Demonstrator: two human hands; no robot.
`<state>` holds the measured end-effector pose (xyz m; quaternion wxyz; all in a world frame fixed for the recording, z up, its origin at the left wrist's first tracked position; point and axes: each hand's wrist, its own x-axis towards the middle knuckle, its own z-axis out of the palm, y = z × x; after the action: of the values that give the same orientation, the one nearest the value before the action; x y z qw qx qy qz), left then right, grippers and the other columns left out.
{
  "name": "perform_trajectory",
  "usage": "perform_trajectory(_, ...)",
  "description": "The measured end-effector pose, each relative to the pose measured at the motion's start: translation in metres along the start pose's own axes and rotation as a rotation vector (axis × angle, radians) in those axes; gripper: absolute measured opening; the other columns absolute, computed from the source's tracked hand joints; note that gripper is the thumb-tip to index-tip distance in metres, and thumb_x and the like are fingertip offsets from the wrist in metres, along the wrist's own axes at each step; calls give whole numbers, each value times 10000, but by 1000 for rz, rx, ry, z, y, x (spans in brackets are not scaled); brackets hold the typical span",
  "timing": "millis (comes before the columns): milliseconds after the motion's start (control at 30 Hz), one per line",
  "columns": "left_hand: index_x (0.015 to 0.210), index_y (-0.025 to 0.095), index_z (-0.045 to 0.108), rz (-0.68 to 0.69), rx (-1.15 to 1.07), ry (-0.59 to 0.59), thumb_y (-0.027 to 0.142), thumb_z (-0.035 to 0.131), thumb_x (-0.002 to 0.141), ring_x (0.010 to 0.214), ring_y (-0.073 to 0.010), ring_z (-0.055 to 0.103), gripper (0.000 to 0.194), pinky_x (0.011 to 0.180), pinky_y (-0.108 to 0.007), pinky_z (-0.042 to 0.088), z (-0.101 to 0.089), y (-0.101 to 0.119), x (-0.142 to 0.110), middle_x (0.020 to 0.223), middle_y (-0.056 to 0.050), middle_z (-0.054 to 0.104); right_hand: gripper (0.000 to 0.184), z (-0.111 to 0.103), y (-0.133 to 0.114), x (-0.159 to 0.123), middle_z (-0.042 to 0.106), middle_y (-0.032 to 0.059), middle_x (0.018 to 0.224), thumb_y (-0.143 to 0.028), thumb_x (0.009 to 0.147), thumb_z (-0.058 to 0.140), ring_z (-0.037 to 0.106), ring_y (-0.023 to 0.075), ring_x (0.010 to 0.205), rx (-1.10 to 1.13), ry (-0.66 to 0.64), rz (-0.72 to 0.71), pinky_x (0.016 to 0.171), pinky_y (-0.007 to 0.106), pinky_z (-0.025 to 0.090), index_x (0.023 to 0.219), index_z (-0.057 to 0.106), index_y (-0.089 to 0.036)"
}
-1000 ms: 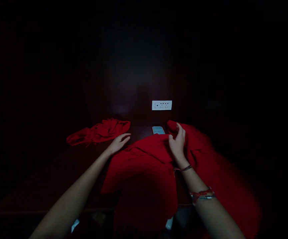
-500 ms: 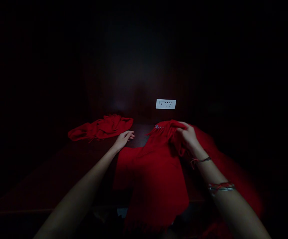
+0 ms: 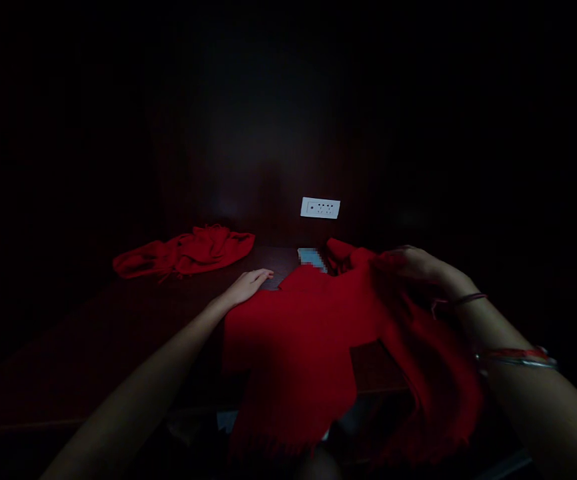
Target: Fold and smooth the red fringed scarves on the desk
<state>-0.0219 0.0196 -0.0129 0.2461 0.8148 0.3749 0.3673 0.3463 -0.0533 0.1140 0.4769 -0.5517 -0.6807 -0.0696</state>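
A red fringed scarf [image 3: 298, 340] is spread over the dark tabletop, its fringed end hanging past the front edge. My right hand [image 3: 411, 261] holds a part of it at the right, its fingers curled over the cloth and partly lost in shadow. From there more of the scarf drapes down on the right. My left hand [image 3: 249, 285] lies flat with its fingers stretched out, by the scarf's upper left corner. A second bundle of red fringed cloth [image 3: 193, 252] lies crumpled at the back left, apart from both hands.
A white wall socket [image 3: 320, 208] is on the dark back wall. Below it a pale blue rectangular thing [image 3: 311, 259], blurred out, lies behind the scarf. The table's front edge [image 3: 33, 427] runs across the lower view. The surroundings are very dark.
My right hand has moved right, drawing the gathered part of the scarf with it and spreading the cloth wider. The pale blue thing is now more uncovered. My left hand lies flatter.
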Motion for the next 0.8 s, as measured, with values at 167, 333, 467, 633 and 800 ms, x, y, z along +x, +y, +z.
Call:
perform_trajectory(167, 1127, 211, 453, 81, 22, -208, 409, 232, 820, 1031, -154, 457, 427, 902, -275, 290, 14, 18, 13, 1099, -12, 538, 296, 74, -45, -27, 582, 39, 968, -264, 694, 508, 531, 184, 876, -84, -703, -344, 788, 321, 401, 980, 571, -218)
perform_trajectory(333, 1234, 228, 305, 77, 134, -365, 388, 187, 842, 1088, -159, 400, 440, 922, -323, 255, 23, 25, 14, 1100, 2, 539, 316, 127, -61, -46, 564, 108, 1008, -263, 768, 431, 518, 186, 903, -249, -885, -493, 764, 285, 386, 1037, 531, -131)
perform_trajectory(467, 1198, 256, 355, 81, 203, -405, 384, 139, 855, 1141, -140, 332, 424, 951, -305, 210, 20, 23, 9, 1193, 33, 456, 217, 130, -58, -39, 612, 82, 846, -232, 779, 426, 547, 145, 754, -316, -994, -468, 671, 225, 378, 884, 586, -130)
perform_trajectory(633, 1162, 270, 399, 87, 213, -438, 425, 114, 851, 1153, -126, 311, 449, 966, -265, 186, 17, 22, 8, 1281, 59, 333, 226, 79, -58, -26, 598, 45, 704, -257, 794, 388, 513, 119, 607, -323, -1031, -442, 580, 219, 363, 772, 582, -143)
perform_trajectory(800, 1192, 296, 351, 55, 209, -453, 487, 145, 829, 1155, -140, 313, 460, 963, -269, 195, 16, 21, 8, 1299, 66, 298, 190, 9, -12, -25, 600, 73, 722, -194, 763, 407, 530, 149, 618, -551, -962, -258, 586, 259, 365, 730, 592, -170)
